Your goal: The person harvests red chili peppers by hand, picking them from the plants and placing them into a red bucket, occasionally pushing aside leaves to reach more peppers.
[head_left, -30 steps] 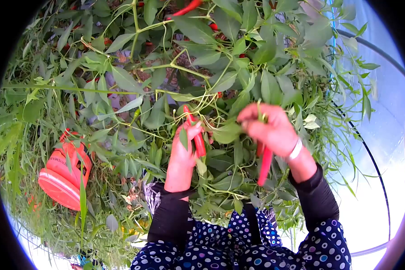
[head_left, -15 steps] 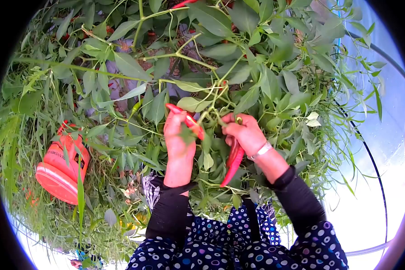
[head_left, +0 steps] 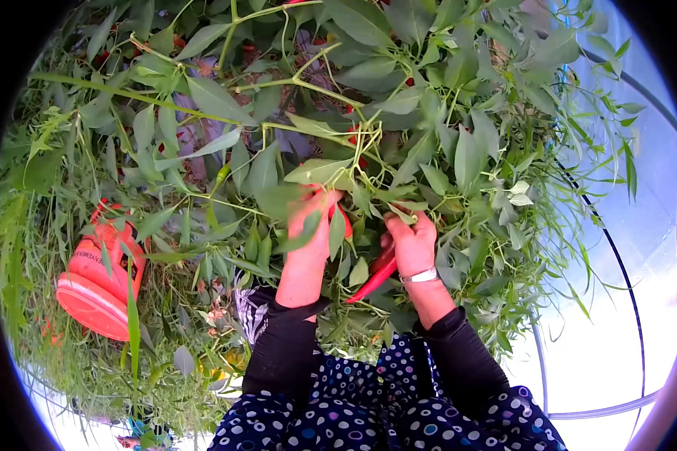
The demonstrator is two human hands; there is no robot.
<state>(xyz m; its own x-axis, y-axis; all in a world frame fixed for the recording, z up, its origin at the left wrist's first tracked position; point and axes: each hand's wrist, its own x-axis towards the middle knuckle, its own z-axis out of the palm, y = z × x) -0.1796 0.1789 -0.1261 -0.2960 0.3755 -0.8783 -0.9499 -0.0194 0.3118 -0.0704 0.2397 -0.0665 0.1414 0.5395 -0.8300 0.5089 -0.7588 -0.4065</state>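
My left hand (head_left: 307, 239) is among the stems of a pepper plant (head_left: 353, 154), fingers closed on a red chili pepper (head_left: 346, 224). Leaves cover its fingertips and part of that pepper. Just to the right, my right hand (head_left: 415, 244) is closed around red chili peppers (head_left: 376, 276), whose pointed ends hang down to the left below the palm. A green stem end shows above its thumb. More red peppers (head_left: 362, 161) hang in the foliage just above my hands, partly behind leaves and stems.
To the left, a red plastic bucket (head_left: 98, 289) lies tilted among grass and leaves. One long stem (head_left: 143, 98) crosses the upper left. Translucent plastic sheeting (head_left: 602, 301) and a dark hose (head_left: 617, 263) run along the right side.
My right hand has moved slightly left and down with its peppers. My left hand has shifted a little right, and its pepper is now more hidden behind leaves.
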